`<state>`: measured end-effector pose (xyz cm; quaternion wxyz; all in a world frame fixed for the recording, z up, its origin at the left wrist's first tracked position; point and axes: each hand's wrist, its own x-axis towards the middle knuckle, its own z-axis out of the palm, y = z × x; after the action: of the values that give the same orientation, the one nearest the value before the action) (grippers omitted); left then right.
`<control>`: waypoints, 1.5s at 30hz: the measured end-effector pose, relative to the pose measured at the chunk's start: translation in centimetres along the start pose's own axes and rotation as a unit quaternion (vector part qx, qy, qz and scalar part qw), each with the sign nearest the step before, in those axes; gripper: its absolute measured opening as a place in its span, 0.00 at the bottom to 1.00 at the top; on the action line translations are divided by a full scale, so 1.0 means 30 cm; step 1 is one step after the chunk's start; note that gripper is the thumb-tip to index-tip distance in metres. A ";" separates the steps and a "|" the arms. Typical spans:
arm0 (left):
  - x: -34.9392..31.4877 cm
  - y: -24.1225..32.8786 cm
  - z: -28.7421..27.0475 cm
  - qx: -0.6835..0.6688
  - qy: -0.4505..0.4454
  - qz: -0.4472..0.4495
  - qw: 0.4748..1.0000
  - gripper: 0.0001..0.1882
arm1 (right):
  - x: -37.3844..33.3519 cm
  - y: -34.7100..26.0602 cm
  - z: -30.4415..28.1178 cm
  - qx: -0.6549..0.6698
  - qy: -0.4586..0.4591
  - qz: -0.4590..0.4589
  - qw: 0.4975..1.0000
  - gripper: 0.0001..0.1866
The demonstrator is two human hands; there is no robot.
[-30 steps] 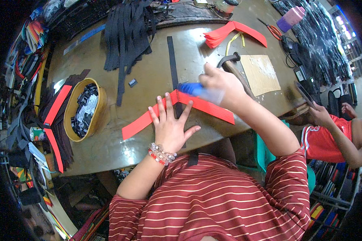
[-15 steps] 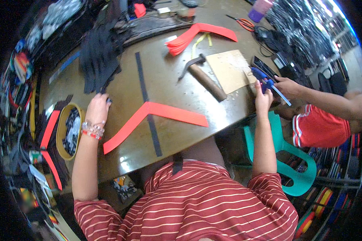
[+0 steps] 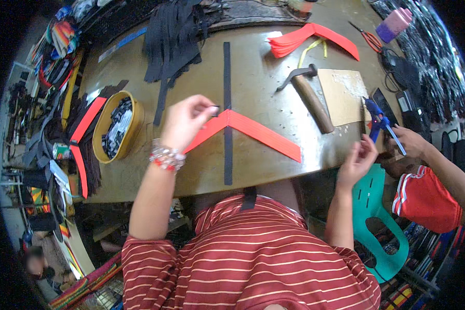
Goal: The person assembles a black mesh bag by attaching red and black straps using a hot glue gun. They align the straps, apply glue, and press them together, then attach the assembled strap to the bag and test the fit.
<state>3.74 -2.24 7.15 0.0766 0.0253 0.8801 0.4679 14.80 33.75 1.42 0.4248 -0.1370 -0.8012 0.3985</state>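
My left hand (image 3: 185, 121) pinches a small black piece (image 3: 216, 110) between thumb and fingertips. It is over the left arm of a red V-shaped strip (image 3: 266, 137), close to its peak. A long black strip (image 3: 227, 93) runs across the table, passing the V's peak. At the table's right edge, my right hand (image 3: 359, 161) has loosely curled fingers, apart, with nothing visible in them. Just beyond it is a blue glue gun (image 3: 380, 122) with a pale glue stick. Another person's hand (image 3: 412, 143) is beside the glue gun.
A yellow tub (image 3: 135, 132) of small black pieces stands left, beside another red V strip (image 3: 90, 121). Black strips (image 3: 173, 44) are heaped behind. A hammer (image 3: 312, 103), a tan board (image 3: 338, 111), stacked red strips (image 3: 294, 41) and scissors (image 3: 369, 40) lie right. A green chair (image 3: 369, 206) is alongside.
My left hand has come from the black strips to the red V's peak, carrying a small black piece. My right hand has let go of the glue gun. The view has shifted.
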 end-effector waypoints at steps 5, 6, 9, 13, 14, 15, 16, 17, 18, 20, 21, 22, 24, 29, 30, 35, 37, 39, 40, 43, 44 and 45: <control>0.015 -0.039 0.079 -0.048 -0.029 -0.024 0.998 0.07 | -0.096 -0.232 0.196 0.203 -0.236 0.059 0.948 0.10; 0.014 -0.047 0.083 -0.062 -0.029 -0.036 0.997 0.08 | -0.104 -0.264 0.228 0.257 -0.262 0.112 0.924 0.10; 0.006 -0.069 0.091 -0.051 -0.015 -0.020 0.998 0.10 | -0.107 -0.301 0.315 0.185 -0.360 0.124 0.906 0.10; 0.017 -0.069 0.111 -0.005 -0.001 0.008 1.000 0.13 | -0.118 -0.274 0.350 0.144 -0.414 0.097 0.894 0.11; 0.024 -0.063 0.111 0.013 -0.007 0.007 1.000 0.13 | -0.120 -0.267 0.354 0.145 -0.418 0.097 0.892 0.12; 0.019 -0.055 0.109 0.026 0.008 0.020 0.999 0.14 | -0.117 -0.264 0.353 0.144 -0.417 0.095 0.892 0.12; 0.007 -0.045 0.103 0.041 0.022 0.026 0.999 0.15 | -0.113 -0.266 0.353 0.142 -0.429 0.106 0.886 0.12; -0.006 -0.034 0.098 0.046 0.042 0.054 0.997 0.15 | -0.105 -0.272 0.351 0.139 -0.437 0.113 0.881 0.12; -0.043 -0.024 0.087 0.083 0.056 0.108 0.989 0.17 | -0.094 -0.284 0.347 0.129 -0.450 0.126 0.875 0.12; -0.145 -0.006 0.064 0.119 -0.045 0.243 0.962 0.19 | -0.064 -0.319 0.337 0.127 -0.460 0.124 0.870 0.13; -0.199 0.000 0.055 0.134 -0.153 0.296 0.933 0.19 | -0.053 -0.342 0.335 0.099 -0.478 0.152 0.859 0.14; -0.241 0.006 0.059 0.178 -0.204 0.314 0.910 0.18 | -0.040 -0.363 0.330 0.100 -0.515 0.064 0.849 0.16; -0.280 0.007 0.051 0.207 -0.277 0.314 0.884 0.11 | -0.029 -0.404 0.326 0.057 -0.602 -0.069 0.793 0.19; -0.203 -0.035 0.017 -0.092 -0.248 0.195 0.944 0.13 | -0.046 -0.467 0.386 0.068 -0.649 -0.221 0.725 0.23; -0.205 -0.047 0.025 0.036 -0.244 0.288 0.925 0.16 | -0.041 -0.469 0.394 0.063 -0.643 -0.227 0.729 0.22; -0.331 -0.104 0.083 0.263 -0.190 0.512 0.796 0.15 | -0.028 -0.464 0.360 0.002 -0.647 -0.219 0.731 0.20; -0.358 -0.092 0.090 0.234 -0.145 0.513 0.813 0.12 | -0.049 -0.466 0.342 0.051 -0.656 -0.212 0.722 0.20; -0.339 -0.058 0.076 0.172 -0.105 0.504 0.840 0.10 | -0.076 -0.465 0.336 0.098 -0.671 -0.204 0.706 0.19; -0.301 -0.038 0.063 0.117 -0.071 0.495 0.858 0.09 | -0.088 -0.464 0.342 0.098 -0.652 -0.192 0.727 0.20; -0.164 -0.002 -0.015 -0.022 -0.050 0.315 0.947 0.08 | -0.096 -0.461 0.393 0.077 -0.585 -0.200 0.782 0.18; -0.101 -0.007 -0.027 -0.005 -0.061 0.310 0.949 0.08 | -0.082 -0.458 0.418 0.097 -0.610 -0.135 0.775 0.12; -0.060 -0.019 -0.030 0.006 -0.035 0.308 0.951 0.09 | -0.071 -0.458 0.446 0.120 -0.613 -0.045 0.780 0.07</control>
<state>5.39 -3.50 7.38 -0.0402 0.3117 0.8293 0.4621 7.14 16.73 6.28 -0.1255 0.2246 -0.8436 0.4714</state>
